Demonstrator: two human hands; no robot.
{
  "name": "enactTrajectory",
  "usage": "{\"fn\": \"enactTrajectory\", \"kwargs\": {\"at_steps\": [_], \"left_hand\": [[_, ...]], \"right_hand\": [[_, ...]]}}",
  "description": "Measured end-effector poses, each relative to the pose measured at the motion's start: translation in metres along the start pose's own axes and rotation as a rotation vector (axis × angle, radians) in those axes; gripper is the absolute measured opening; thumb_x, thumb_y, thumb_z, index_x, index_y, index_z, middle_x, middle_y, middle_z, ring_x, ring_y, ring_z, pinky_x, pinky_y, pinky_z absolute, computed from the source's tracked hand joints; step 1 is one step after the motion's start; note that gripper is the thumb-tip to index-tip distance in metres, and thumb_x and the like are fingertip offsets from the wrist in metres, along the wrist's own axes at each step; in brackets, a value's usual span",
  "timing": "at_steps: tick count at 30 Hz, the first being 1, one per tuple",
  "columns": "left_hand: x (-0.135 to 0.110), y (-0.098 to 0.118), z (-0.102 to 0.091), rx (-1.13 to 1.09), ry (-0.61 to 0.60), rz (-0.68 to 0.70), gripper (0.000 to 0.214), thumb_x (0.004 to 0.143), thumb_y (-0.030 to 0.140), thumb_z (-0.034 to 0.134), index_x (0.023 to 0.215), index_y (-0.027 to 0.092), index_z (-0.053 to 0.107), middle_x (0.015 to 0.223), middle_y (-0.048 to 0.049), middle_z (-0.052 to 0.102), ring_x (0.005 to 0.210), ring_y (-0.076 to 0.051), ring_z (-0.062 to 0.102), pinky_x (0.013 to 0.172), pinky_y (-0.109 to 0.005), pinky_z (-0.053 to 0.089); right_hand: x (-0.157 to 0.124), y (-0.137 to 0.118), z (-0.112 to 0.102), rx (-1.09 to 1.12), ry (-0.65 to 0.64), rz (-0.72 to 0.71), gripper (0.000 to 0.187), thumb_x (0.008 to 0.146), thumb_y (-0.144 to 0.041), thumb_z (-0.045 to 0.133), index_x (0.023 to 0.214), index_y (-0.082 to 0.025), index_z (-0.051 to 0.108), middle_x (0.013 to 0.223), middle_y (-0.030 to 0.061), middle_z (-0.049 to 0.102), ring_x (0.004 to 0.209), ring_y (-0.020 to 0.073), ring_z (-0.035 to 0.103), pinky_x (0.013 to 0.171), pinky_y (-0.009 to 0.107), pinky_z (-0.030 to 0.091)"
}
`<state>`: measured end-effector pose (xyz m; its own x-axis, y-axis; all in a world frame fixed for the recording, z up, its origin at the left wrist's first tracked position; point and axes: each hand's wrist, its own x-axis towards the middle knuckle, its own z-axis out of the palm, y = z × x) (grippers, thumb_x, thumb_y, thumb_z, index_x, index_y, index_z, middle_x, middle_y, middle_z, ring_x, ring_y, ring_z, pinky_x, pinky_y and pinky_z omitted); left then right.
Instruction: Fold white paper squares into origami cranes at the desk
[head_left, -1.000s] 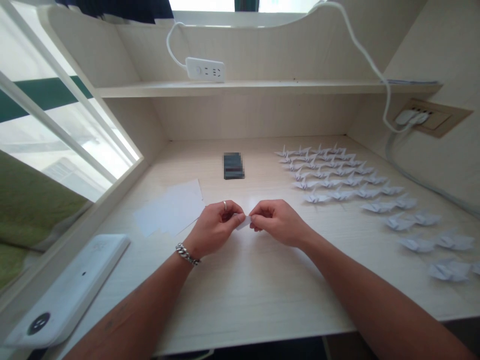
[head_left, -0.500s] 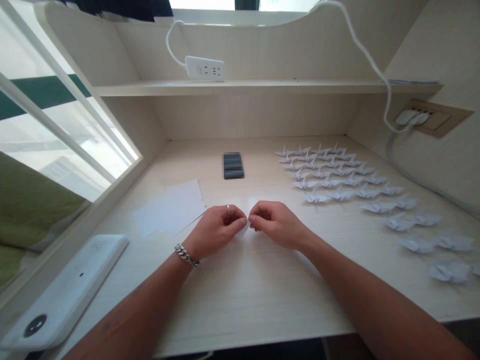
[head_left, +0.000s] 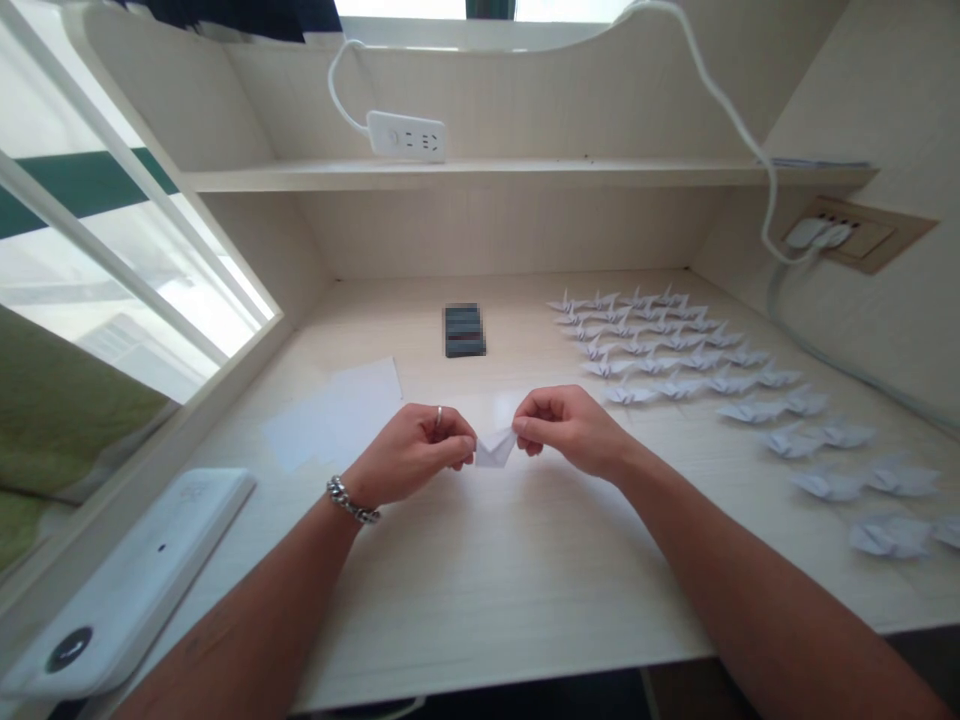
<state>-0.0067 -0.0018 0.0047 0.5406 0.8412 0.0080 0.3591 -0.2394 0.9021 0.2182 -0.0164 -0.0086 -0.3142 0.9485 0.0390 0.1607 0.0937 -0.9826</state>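
A small white paper crane [head_left: 493, 450], with a V-shaped dip along its top edge, is stretched between my two hands just above the desk. My left hand [head_left: 409, 448] pinches its left end between thumb and fingers; a ring and a chain bracelet are on this side. My right hand [head_left: 564, 430] grips the right end with thumb and forefinger, the other fingers curled. Several finished paper cranes [head_left: 664, 360] stand in rows to the right of my hands. White paper sheets [head_left: 337, 410] lie beyond my left hand.
A dark, pixelated block [head_left: 465, 330] lies at mid-desk. A long white device [head_left: 135, 590] rests along the left edge. Above, a shelf [head_left: 525, 178] holds a white power strip [head_left: 407, 136]. A white cable [head_left: 724, 95] runs down to the wall socket [head_left: 862, 235] at right.
My hands have drawn apart, left hand to the left, right hand to the right and slightly up. The folded paper between them now shows plainly, where the fingers hid most of it.
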Motion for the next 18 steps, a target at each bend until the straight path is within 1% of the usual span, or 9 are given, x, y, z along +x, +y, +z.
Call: {"fn": "enactTrajectory", "kwargs": {"at_steps": [2, 3, 5, 6, 7, 9, 11, 16, 18], "left_hand": [[0.0, -0.001, -0.002, -0.039, 0.041, -0.009, 0.013, 0.075, 0.022, 0.061, 0.065, 0.016, 0.067, 0.061, -0.003, 0.064, 0.057, -0.013, 0.056, 0.056, -0.024, 0.044], [0.0, -0.002, -0.002, -0.058, 0.069, -0.012, 0.013, 0.075, 0.023, 0.061, 0.066, 0.016, 0.067, 0.061, -0.003, 0.064, 0.057, -0.013, 0.055, 0.056, -0.024, 0.045], [0.002, -0.003, 0.002, -0.081, 0.143, -0.015, 0.013, 0.077, 0.026, 0.061, 0.071, 0.015, 0.068, 0.062, -0.0025, 0.064, 0.057, -0.013, 0.055, 0.057, -0.024, 0.045], [0.003, -0.004, 0.005, -0.071, 0.14, -0.014, 0.015, 0.077, 0.028, 0.062, 0.076, 0.015, 0.069, 0.063, -0.0024, 0.064, 0.058, -0.013, 0.056, 0.057, -0.024, 0.045], [0.003, -0.005, 0.009, -0.062, 0.11, -0.012, 0.018, 0.079, 0.031, 0.062, 0.08, 0.015, 0.07, 0.064, -0.0024, 0.064, 0.059, -0.014, 0.056, 0.058, -0.024, 0.045], [0.005, -0.006, 0.016, -0.017, 0.056, -0.019, 0.022, 0.08, 0.035, 0.061, 0.079, 0.015, 0.07, 0.066, -0.0029, 0.064, 0.06, -0.013, 0.055, 0.056, -0.024, 0.043], [0.005, -0.006, 0.02, 0.048, 0.047, -0.01, 0.023, 0.081, 0.036, 0.06, 0.077, 0.015, 0.069, 0.065, -0.0024, 0.063, 0.059, -0.013, 0.053, 0.055, -0.023, 0.041], [0.004, -0.004, 0.02, 0.149, 0.066, 0.04, 0.02, 0.081, 0.031, 0.06, 0.076, 0.014, 0.068, 0.064, -0.0004, 0.062, 0.058, -0.011, 0.049, 0.055, -0.022, 0.038], [0.003, -0.003, 0.019, 0.145, 0.052, 0.036, 0.02, 0.081, 0.031, 0.06, 0.077, 0.014, 0.069, 0.064, -0.0002, 0.062, 0.058, -0.011, 0.049, 0.055, -0.021, 0.038]], "right_hand": [[0.001, 0.001, -0.004, 0.025, 0.075, -0.01, 0.014, 0.076, -0.026, 0.063, 0.069, -0.014, 0.063, 0.061, 0.0023, 0.064, 0.055, 0.0122, 0.057, 0.055, 0.025, 0.045], [0.001, 0.002, -0.005, 0.021, 0.092, -0.013, 0.014, 0.076, -0.026, 0.063, 0.069, -0.014, 0.063, 0.061, 0.0025, 0.064, 0.055, 0.0122, 0.057, 0.055, 0.025, 0.046], [0.002, 0.005, -0.004, -0.036, 0.067, -0.004, 0.013, 0.077, -0.025, 0.061, 0.071, -0.014, 0.064, 0.061, 0.0026, 0.064, 0.056, 0.0126, 0.058, 0.054, 0.025, 0.045], [0.002, 0.006, -0.002, -0.074, 0.043, -0.005, 0.013, 0.077, -0.025, 0.06, 0.071, -0.014, 0.064, 0.062, 0.0027, 0.064, 0.056, 0.0129, 0.058, 0.054, 0.025, 0.045], [0.002, 0.007, 0.001, -0.113, 0.026, -0.009, 0.013, 0.078, -0.024, 0.059, 0.071, -0.014, 0.064, 0.062, 0.0028, 0.065, 0.057, 0.0132, 0.059, 0.055, 0.025, 0.045], [0.001, 0.007, 0.007, -0.187, 0.012, -0.032, 0.013, 0.079, -0.024, 0.057, 0.073, -0.015, 0.065, 0.065, 0.0028, 0.066, 0.059, 0.0136, 0.059, 0.056, 0.025, 0.045], [0.0, 0.006, 0.012, -0.221, 0.001, -0.055, 0.013, 0.08, -0.023, 0.056, 0.076, -0.016, 0.066, 0.068, 0.003, 0.068, 0.063, 0.0139, 0.061, 0.058, 0.025, 0.045], [-0.001, 0.004, 0.015, -0.304, -0.009, -0.089, 0.011, 0.078, -0.021, 0.057, 0.077, -0.016, 0.067, 0.072, 0.0025, 0.068, 0.065, 0.0134, 0.06, 0.059, 0.024, 0.044], [0.0, 0.005, 0.014, -0.262, -0.036, -0.061, 0.011, 0.078, -0.02, 0.057, 0.077, -0.016, 0.067, 0.07, 0.0026, 0.068, 0.065, 0.0138, 0.061, 0.059, 0.024, 0.045]]}}
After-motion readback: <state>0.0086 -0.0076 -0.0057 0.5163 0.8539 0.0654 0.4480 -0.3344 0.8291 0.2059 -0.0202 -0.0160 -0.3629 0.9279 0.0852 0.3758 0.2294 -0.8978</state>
